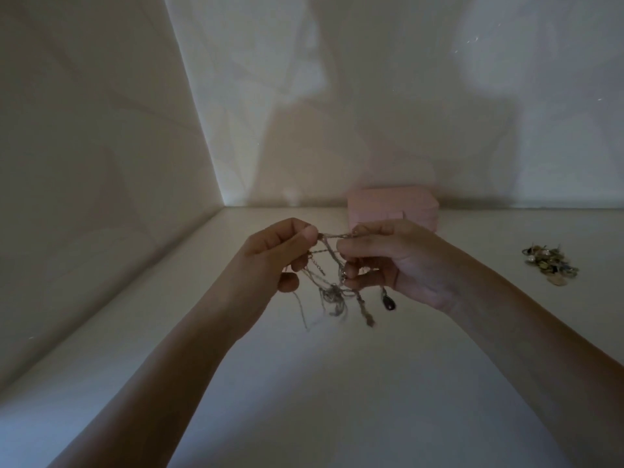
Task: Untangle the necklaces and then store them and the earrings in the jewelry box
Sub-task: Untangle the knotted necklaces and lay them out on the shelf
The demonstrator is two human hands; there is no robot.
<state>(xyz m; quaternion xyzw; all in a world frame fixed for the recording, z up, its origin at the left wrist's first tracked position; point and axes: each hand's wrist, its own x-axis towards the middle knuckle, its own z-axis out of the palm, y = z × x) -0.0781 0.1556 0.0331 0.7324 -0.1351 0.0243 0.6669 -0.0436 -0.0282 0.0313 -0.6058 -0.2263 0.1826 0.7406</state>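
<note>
2 bare forearms reach up from the lower edge and meet above the smooth white tabletop [304,393], both raised off it. The left hand [278,255] is turned palm inward, its fingers curled, with thumb and forefinger pinching 1 end of a short taut strand. The right hand [391,261] faces it, palm toward the camera, its fingers also curled; the upper fingertips pinch the other end of that strand and the lower ones nip more chain beneath.

Between and below the hands hangs the knot of thin, twisted metal necklaces [334,293], a dull silvery grey in the dim light. Several loose ends trail down, blurred, clear of the table. A small dark drop-shaped pendant [389,304] dangles under the right palm.

Farther off to the right, well apart from the hands, a small heap of gold-toned earrings [550,263] with pale beads lies on the tabletop. Behind the right hand, against the plain pale wall [371,96], sits the closed pink rectangular jewelry box [393,207] with rounded corners and a matte skin.
</note>
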